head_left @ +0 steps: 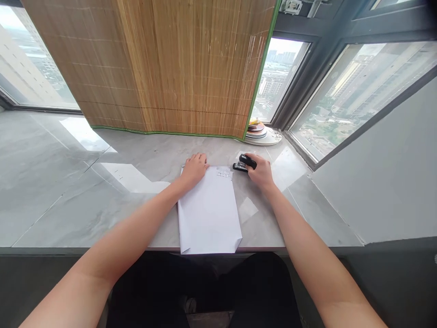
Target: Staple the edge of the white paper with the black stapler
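Note:
A white paper sheet or stack (pixel 210 214) lies on the grey stone sill, its near edge reaching the sill's front edge. Its bottom corners are creased, and small dark markings show near the top right. My left hand (pixel 195 168) rests flat over the top left corner of the paper, fingers stretched forward. In my right hand (pixel 261 172) is a black stapler (pixel 243 163), gripped at its rear end. Its jaws are apart and point left, just beside the paper's top right corner. Whether the stapler touches the paper is hard to make out.
A bamboo blind (pixel 191 68) with green edging hangs down behind the paper. Stacked plates (pixel 264 135) stand by the window corner. To the right, a white wall (pixel 382 173) borders the sill (pixel 112 218). My dark-clothed legs (pixel 146 291) are below the front edge.

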{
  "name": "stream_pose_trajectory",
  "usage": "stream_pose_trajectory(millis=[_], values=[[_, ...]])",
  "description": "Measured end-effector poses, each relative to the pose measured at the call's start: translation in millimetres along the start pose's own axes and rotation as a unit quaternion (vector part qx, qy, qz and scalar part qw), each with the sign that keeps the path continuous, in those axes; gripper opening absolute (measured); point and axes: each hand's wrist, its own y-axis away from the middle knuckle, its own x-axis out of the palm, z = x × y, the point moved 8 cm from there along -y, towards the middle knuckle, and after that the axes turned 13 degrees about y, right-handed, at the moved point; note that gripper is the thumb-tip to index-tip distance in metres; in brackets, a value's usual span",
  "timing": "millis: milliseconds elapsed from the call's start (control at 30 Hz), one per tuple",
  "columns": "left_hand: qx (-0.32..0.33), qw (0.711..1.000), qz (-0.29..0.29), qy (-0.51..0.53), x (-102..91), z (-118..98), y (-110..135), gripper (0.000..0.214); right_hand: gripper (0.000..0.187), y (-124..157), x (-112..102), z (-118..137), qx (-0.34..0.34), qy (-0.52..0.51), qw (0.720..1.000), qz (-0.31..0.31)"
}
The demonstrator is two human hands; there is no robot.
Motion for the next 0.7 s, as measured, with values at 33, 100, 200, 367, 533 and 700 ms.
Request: stream_pose_trajectory(millis=[33,100,200,367,533,700], values=[[0.001,1.0,-0.008,0.015,-2.8,3.5,-0.7,0.014,0.048,0.5,1.8,0.8,-0.004,0.002,1.0,0.01],[-0.002,0.998,-0.018,0.053,-7.2,11.9,-1.7,0.016,0.049,1.9,4.6,5.5,-0.019,-0.008,0.999,0.028],[0.014,0.997,-0.017,0.078,-7.4,15.6,-2.1,0.015,0.05,4.3,5.7,14.9,-0.044,-0.02,0.998,0.044],[0.033,0.998,0.03,0.042,-2.3,1.0,1.5,0.018,0.051,6.2,2.0,22.8,-0.045,-0.025,0.998,0.041],[0.026,0.998,-0.002,0.061,-14.3,-4.4,3.8,0.025,0.048,9.2,3.1,31.5,-0.048,-0.035,0.997,0.054],[0.036,0.998,-0.011,0.04,-9.8,-2.8,1.9,0.02,0.026,13.0,1.0,46.7,-0.065,-0.028,0.995,0.066]])
